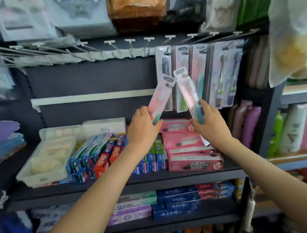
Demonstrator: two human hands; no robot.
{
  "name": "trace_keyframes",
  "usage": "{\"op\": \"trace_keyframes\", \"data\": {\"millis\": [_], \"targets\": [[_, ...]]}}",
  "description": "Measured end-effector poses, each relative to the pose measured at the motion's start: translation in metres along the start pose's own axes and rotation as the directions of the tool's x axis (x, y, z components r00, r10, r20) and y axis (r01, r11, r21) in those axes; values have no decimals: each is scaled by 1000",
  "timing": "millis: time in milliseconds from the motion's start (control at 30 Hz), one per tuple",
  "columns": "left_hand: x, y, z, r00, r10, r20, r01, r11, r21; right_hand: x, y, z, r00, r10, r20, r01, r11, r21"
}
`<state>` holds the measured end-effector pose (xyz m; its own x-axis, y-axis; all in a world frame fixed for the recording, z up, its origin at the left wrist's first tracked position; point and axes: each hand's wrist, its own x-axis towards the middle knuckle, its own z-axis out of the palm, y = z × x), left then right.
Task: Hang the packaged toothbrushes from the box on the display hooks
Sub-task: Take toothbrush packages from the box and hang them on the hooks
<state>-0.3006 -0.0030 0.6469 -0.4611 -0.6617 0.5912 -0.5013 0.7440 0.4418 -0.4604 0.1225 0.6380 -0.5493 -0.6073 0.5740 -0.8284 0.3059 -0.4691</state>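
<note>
My left hand (142,125) grips the lower end of a pink and green packaged toothbrush (161,97) that leans up to the right. Gripped at its bottom by my right hand (208,120) is a second packaged toothbrush (188,94), leaning up to the left. Their top ends come close together in front of several toothbrush packs (220,71) hanging from the display hooks (170,37) at the upper right. The hooks further left (109,42) carry nothing. No box is in sight.
Under my hands a shelf (117,187) holds toothpaste cartons: pink ones (187,143) at right, blue and red ones (100,152) in the middle. A white tray (42,176) stands at left. More cartons fill the lower shelf. Bottles stand at far right.
</note>
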Motion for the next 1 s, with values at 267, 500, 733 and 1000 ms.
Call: {"op": "trace_keyframes", "data": {"millis": [267, 500, 733, 1000], "targets": [[49, 45, 36, 999, -19, -42, 23, 996, 87, 76, 57, -34, 993, -82, -80, 68, 985, -161], [75, 57, 37, 993, -79, -86, 84, 995, 58, 117, 60, -26, 997, -32, -71, 19, 985, -170], [79, 67, 55, 994, -103, -43, 104, 994, 17, 130, 44, -11, 994, 105, -20, -107, 987, -123], [85, 66, 62, 994, -100, -45, 100, 995, 3, 137, 30, 4, 987, 160, -17, -161, 980, -115]]}}
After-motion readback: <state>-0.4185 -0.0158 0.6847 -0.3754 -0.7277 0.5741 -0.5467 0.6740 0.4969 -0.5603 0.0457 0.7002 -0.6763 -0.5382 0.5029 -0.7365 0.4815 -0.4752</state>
